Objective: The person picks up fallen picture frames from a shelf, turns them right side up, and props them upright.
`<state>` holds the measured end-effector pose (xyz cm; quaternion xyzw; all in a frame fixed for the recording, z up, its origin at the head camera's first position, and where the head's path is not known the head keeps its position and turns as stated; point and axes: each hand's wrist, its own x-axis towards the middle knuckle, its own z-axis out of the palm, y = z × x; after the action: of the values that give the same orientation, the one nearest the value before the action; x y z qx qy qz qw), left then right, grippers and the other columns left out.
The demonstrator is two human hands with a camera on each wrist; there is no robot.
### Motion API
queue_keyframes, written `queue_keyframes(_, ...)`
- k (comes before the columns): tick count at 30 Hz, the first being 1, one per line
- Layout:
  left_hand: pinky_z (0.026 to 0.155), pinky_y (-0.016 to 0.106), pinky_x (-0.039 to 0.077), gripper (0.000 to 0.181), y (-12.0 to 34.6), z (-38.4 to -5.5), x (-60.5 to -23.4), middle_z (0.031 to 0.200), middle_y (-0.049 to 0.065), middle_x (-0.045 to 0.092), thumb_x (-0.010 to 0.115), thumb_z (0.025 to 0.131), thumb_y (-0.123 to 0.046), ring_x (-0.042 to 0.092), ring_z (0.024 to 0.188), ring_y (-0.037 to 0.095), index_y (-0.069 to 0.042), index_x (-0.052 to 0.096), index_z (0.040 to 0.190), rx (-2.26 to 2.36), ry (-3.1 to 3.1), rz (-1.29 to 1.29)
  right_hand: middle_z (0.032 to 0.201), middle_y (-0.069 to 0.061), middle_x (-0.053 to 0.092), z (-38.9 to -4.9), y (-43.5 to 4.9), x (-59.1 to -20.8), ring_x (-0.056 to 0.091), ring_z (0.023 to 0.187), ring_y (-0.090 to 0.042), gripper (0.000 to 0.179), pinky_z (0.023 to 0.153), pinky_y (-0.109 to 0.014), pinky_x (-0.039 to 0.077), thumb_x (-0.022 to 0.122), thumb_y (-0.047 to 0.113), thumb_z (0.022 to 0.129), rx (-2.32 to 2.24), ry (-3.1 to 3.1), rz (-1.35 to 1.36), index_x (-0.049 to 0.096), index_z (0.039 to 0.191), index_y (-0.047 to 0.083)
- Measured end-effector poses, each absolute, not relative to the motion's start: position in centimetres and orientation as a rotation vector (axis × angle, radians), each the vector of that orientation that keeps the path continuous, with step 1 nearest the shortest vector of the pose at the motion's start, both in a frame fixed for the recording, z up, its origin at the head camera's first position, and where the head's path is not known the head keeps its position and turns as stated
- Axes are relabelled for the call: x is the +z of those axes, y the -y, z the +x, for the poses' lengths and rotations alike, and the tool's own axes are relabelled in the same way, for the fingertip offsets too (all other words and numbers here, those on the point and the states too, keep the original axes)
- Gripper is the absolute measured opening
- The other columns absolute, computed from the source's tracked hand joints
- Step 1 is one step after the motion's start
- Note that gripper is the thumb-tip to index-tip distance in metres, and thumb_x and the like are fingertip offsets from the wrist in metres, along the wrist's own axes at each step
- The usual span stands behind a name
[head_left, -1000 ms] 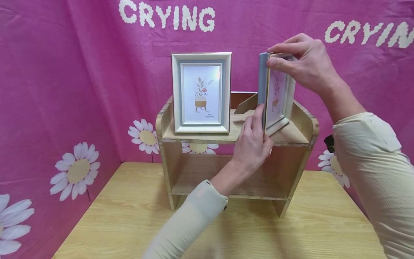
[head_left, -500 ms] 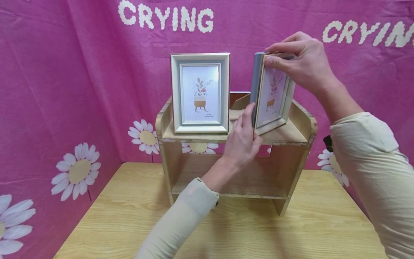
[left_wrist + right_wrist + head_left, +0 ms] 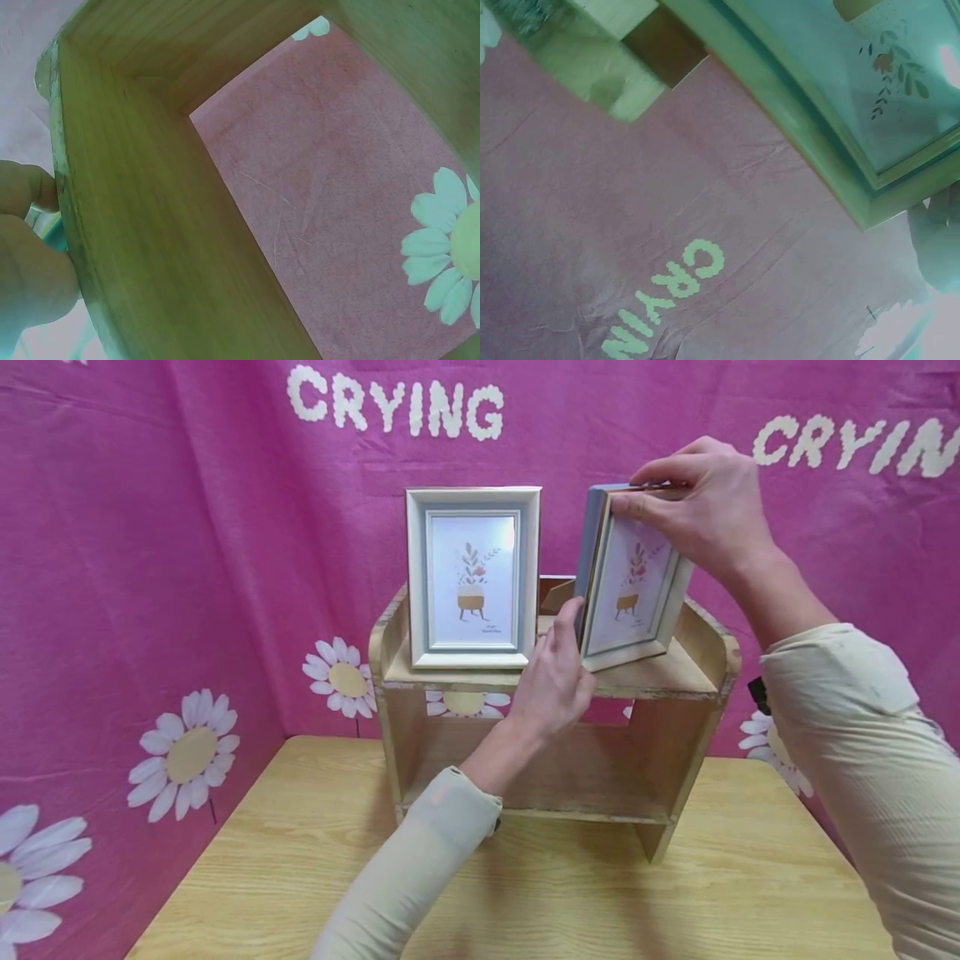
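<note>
In the head view, a picture frame (image 3: 636, 578) with a cream border and a potted-plant print stands upright on the right side of the shelf top, turned at an angle. My right hand (image 3: 708, 510) grips its top edge, thumb on the front and fingers over the back. Lower down, my left hand (image 3: 553, 683) holds its left edge near the bottom corner, index finger along the side. A matching picture frame (image 3: 474, 578) faces forward to the left. In the right wrist view, the held frame's corner fills the upper right.
The small wooden shelf (image 3: 393, 681) has raised sides and a lower board, and stands on a wood-grain table (image 3: 285, 860). Behind it hangs a magenta cloth (image 3: 225, 485) with daisies and white lettering.
The held frame has turned to show more of its front, its left edge shifting left. Both hands have stayed on it, the left moving left with that edge.
</note>
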<state>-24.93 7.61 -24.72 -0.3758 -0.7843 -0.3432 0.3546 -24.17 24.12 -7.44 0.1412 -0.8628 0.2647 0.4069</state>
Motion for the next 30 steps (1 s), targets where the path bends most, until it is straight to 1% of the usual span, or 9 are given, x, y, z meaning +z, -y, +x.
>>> queue_keyframes(5, 0.089, 0.034, 0.053, 0.083, -7.5, -25.0, -24.8, 0.137, 0.022, 0.055, 0.062, 0.079, 0.01, 0.059, 0.097, 0.029, -0.005, 0.015, 0.146, -0.88, 2.049, -0.995, 0.083, 0.019, 0.051, -24.5, -25.2, -7.6, 0.042, 0.081, 0.005, 0.046, 0.068, -0.016, 0.033, 0.085, 0.042, 0.075, 0.688, 2.172, 0.299, 0.078, 0.104, 0.007)
queue_keyframes(8, 0.089, 0.033, 0.052, 0.084, -7.4, -25.0, -24.8, 0.137, 0.022, 0.055, 0.063, 0.08, 0.009, 0.059, 0.098, 0.029, -0.006, 0.014, 0.147, -0.875, 2.066, -0.997, 0.088, 0.016, 0.047, -24.7, -25.9, -7.9, 0.038, 0.082, 0.006, 0.052, 0.069, -0.017, 0.032, 0.085, 0.045, 0.074, 0.696, 2.191, 0.249, 0.077, 0.109, 0.007)
queue_keyframes(13, 0.086, 0.031, 0.052, 0.086, -7.4, -24.9, -24.7, 0.135, 0.021, 0.057, 0.065, 0.08, 0.008, 0.059, 0.099, 0.029, -0.007, 0.012, 0.147, -0.87, 2.087, -0.985, 0.1, 0.01, 0.043, -25.1, -27.1, -8.0, 0.032, 0.09, 0.005, 0.061, 0.075, -0.019, 0.031, 0.081, 0.05, 0.076, 0.719, 2.261, 0.148, 0.071, 0.12, 0.01)
queue_keyframes(16, 0.086, 0.03, 0.053, 0.087, -7.5, -24.8, -24.6, 0.134, 0.021, 0.058, 0.065, 0.08, 0.008, 0.059, 0.101, 0.03, -0.007, 0.012, 0.148, -0.875, 2.089, -0.976, 0.107, 0.005, 0.045, -25.4, -27.5, -8.2, 0.033, 0.094, 0.002, 0.06, 0.078, -0.021, 0.032, 0.078, 0.051, 0.079, 0.713, 2.278, 0.128, 0.069, 0.123, 0.011)
queue_keyframes(19, 0.081, 0.029, 0.054, 0.087, -7.6, -24.8, -24.6, 0.133, 0.02, 0.059, 0.065, 0.081, 0.007, 0.059, 0.104, 0.03, -0.008, 0.013, 0.148, -0.883, 2.097, -0.958, 0.106, 0.004, 0.046, -25.8, -27.8, -8.4, 0.034, 0.095, 0.001, 0.055, 0.077, -0.021, 0.032, 0.077, 0.049, 0.082, 0.719, 2.264, 0.147, 0.07, 0.122, 0.012)
queue_keyframes(24, 0.069, 0.026, 0.053, 0.085, -7.8, -24.6, -25.0, 0.126, 0.019, 0.062, 0.067, 0.082, 0.005, 0.058, 0.1, 0.03, -0.008, 0.014, 0.148, -0.874, 2.095, -0.945, 0.097, 0.013, 0.042, -25.8, -28.7, -9.0, 0.035, 0.091, 0.004, 0.04, 0.071, -0.019, 0.032, 0.079, 0.042, 0.083, 0.784, 2.207, 0.195, 0.075, 0.115, 0.019)
queue_keyframes(26, 0.067, 0.025, 0.053, 0.085, -7.9, -24.5, -25.2, 0.124, 0.02, 0.062, 0.067, 0.082, 0.004, 0.058, 0.1, 0.03, -0.008, 0.014, 0.148, -0.867, 2.083, -0.941, 0.097, 0.015, 0.041, -25.8, -29.0, -9.2, 0.036, 0.091, 0.005, 0.035, 0.071, -0.02, 0.031, 0.078, 0.04, 0.084, 0.793, 2.189, 0.227, 0.076, 0.114, 0.022)
queue_keyframes(30, 0.062, 0.023, 0.052, 0.086, -7.8, -24.7, -25.4, 0.121, 0.02, 0.062, 0.068, 0.082, 0.004, 0.057, 0.097, 0.029, -0.009, 0.015, 0.149, -0.876, 2.055, -0.93, 0.099, 0.017, 0.041, -25.9, -29.2, -9.3, 0.037, 0.093, 0.005, 0.034, 0.071, -0.019, 0.031, 0.076, 0.036, 0.086, 0.788, 2.161, 0.293, 0.075, 0.115, 0.02)
